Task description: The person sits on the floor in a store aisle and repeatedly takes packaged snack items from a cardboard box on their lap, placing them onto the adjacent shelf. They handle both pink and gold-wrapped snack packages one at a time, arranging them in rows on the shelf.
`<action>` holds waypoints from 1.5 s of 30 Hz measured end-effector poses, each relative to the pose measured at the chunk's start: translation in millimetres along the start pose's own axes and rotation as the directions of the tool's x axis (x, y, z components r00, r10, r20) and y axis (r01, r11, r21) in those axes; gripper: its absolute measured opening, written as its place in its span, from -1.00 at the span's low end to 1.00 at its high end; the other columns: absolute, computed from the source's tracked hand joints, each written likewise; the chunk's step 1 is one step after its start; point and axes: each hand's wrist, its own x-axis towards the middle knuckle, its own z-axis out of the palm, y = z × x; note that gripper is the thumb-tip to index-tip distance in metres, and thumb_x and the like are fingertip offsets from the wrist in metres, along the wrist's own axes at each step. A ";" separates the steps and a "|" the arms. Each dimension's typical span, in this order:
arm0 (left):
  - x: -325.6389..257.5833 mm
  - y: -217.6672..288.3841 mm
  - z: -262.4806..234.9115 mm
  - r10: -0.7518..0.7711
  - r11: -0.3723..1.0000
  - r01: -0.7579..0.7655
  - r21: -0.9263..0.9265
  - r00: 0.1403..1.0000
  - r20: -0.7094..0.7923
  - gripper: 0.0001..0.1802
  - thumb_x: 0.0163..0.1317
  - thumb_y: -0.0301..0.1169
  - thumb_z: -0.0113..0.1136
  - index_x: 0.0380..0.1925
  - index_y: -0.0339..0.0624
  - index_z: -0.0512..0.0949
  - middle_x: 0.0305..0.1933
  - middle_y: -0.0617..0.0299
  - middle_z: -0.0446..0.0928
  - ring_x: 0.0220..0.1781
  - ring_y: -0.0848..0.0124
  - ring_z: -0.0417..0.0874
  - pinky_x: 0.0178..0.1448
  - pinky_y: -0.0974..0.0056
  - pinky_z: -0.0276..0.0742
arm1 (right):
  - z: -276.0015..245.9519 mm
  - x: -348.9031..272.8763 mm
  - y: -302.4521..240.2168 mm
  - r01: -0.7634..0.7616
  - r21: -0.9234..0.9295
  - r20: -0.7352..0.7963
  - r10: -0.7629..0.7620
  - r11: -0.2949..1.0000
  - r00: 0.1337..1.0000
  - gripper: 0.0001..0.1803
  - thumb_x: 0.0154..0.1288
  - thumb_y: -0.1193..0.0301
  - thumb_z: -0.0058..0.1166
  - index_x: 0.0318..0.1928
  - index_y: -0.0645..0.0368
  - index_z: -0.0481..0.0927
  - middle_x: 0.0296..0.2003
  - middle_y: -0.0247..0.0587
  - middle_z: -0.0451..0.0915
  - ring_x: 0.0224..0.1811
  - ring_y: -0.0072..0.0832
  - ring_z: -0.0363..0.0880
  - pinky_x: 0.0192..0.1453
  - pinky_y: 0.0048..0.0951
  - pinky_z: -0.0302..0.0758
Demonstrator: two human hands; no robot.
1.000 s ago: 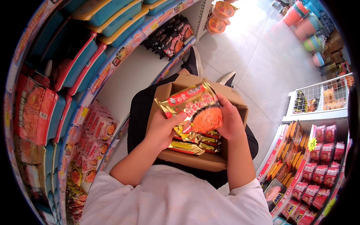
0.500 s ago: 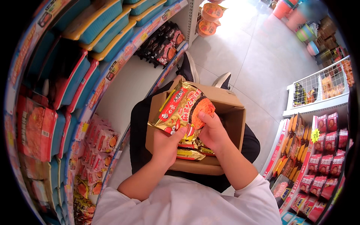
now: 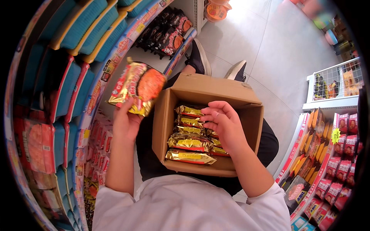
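The left hand (image 3: pixel 125 121) is clamped on the lower edge of a gold and red noodle packet (image 3: pixel 137 87), holding it up and out to the left of the cardboard box (image 3: pixel 169 115), close to the front edge of the shelf (image 3: pixel 102 82). The packet is clear of the box and tilted, its face turned toward the camera. The right hand (image 3: pixel 225 125) holds nothing; its fingers (image 3: pixel 211 115) are loosely curled and apart, hovering over the packets in the box (image 3: pixel 189 143) near its right side. Whether it touches them I cannot tell. The box rests on the person's lap, flaps open, with several gold packets stacked inside. Dark packets (image 3: pixel 165 32) sit on the far end of the shelf, and red packets (image 3: pixel 102 138) fill the row below.

The pinch is at one edge only, so the slick wrapper could slip or swing and snag the shelf lip, dropping the packet to the floor (image 3: pixel 269 50). The box has no hand steadying it; a shift of the knees or a press on its near wall could tip it and spill the stack.
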 end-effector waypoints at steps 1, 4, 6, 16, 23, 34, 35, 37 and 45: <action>17.0 -2.1 -9.4 -0.010 0.999 0.009 -0.046 1.000 -0.024 -0.54 0.45 -0.43 0.27 0.31 -0.15 0.46 0.24 0.13 0.62 0.17 0.24 0.71 0.24 -0.01 0.70 | -0.8 1.3 -0.3 0.017 -0.066 0.019 -0.016 0.998 1.000 -0.74 0.49 0.49 0.12 0.13 0.22 0.52 0.05 -0.13 0.67 0.07 -0.40 0.67 0.15 -0.34 0.61; 87.6 -19.2 -44.4 -0.033 0.998 0.028 -0.050 0.994 -0.102 -0.61 0.46 -0.38 0.28 0.24 -0.09 0.52 0.27 0.20 0.62 0.22 0.25 0.67 0.13 0.08 0.57 | -6.1 3.6 5.3 0.090 -0.308 0.069 -0.072 0.947 0.995 -0.78 0.46 0.50 0.16 0.06 0.24 0.55 0.02 -0.14 0.68 0.06 -0.40 0.67 0.12 -0.33 0.61; 147.6 -29.8 -71.8 -0.033 0.998 0.025 -0.051 0.986 -0.163 -0.56 0.43 -0.42 0.31 0.28 -0.06 0.49 0.27 0.22 0.60 0.26 0.23 0.63 0.22 -0.04 0.51 | -7.8 4.9 8.7 0.193 -0.507 0.139 -0.141 0.840 0.980 -0.79 0.43 0.50 0.20 0.02 0.26 0.57 -0.02 -0.12 0.68 0.04 -0.32 0.68 0.09 -0.29 0.61; 350.8 -41.9 -106.7 0.263 0.963 -0.226 0.149 0.913 -0.311 -0.25 0.21 -0.67 0.39 0.39 -0.04 0.39 0.35 0.15 0.50 0.29 0.16 0.60 0.14 -0.10 0.69 | -6.2 17.5 -9.7 0.448 -0.888 0.408 -0.277 0.100 0.870 -0.71 0.19 0.51 0.32 -0.06 0.22 0.63 -0.08 -0.06 0.64 -0.03 -0.04 0.63 0.07 -0.09 0.59; 457.6 -32.6 -154.9 0.621 0.773 -0.491 0.401 0.714 -0.323 -0.34 0.19 -0.64 0.43 0.32 -0.17 0.48 0.26 0.14 0.60 0.18 0.17 0.69 0.09 -0.01 0.71 | -9.6 26.3 -33.1 0.458 -0.881 0.401 -0.324 0.120 0.857 -0.61 0.00 0.55 0.37 -0.07 0.27 0.70 0.04 0.01 0.64 0.06 -0.01 0.66 0.08 -0.11 0.60; 541.5 -8.3 -207.7 0.595 0.704 -0.196 0.682 0.687 -0.417 -0.24 0.21 -0.48 0.53 0.41 -0.05 0.44 0.32 0.19 0.56 0.17 0.19 0.68 0.04 0.02 0.71 | -7.1 34.2 -41.1 0.358 -0.909 0.281 -0.318 0.214 0.905 -0.65 0.08 0.61 0.32 -0.05 0.34 0.68 0.21 0.26 0.54 -0.05 -0.10 0.74 0.07 -0.20 0.71; 546.7 -7.2 -208.8 0.607 0.689 -0.208 0.694 0.688 -0.397 -0.24 0.20 -0.47 0.54 0.41 -0.04 0.44 0.32 0.19 0.56 0.17 0.19 0.68 0.04 0.02 0.71 | -8.1 35.8 -41.3 0.360 -0.910 0.289 -0.308 0.204 0.906 -0.65 0.09 0.61 0.31 -0.05 0.35 0.68 0.22 0.27 0.53 -0.08 -0.11 0.75 0.05 -0.21 0.71; 553.1 -3.3 -211.4 0.651 0.646 -0.241 0.724 0.669 -0.359 -0.23 0.19 -0.46 0.56 0.40 -0.06 0.44 0.31 0.19 0.56 0.16 0.19 0.68 0.02 0.02 0.71 | -10.0 36.6 -41.1 0.371 -0.908 0.304 -0.305 0.194 0.903 -0.65 0.08 0.61 0.31 -0.06 0.35 0.68 0.23 0.28 0.53 -0.09 -0.12 0.75 0.04 -0.22 0.72; 541.7 -6.3 -170.8 0.652 0.647 -0.183 0.740 0.635 -0.413 -0.16 0.13 -0.43 0.61 0.39 -0.23 0.38 0.32 0.14 0.55 0.16 0.12 0.68 0.01 -0.02 0.72 | -7.7 39.1 -39.1 0.371 -0.915 0.311 -0.305 0.161 0.900 -0.65 0.03 0.62 0.30 -0.09 0.36 0.69 0.23 0.28 0.53 -0.11 -0.15 0.75 0.02 -0.23 0.72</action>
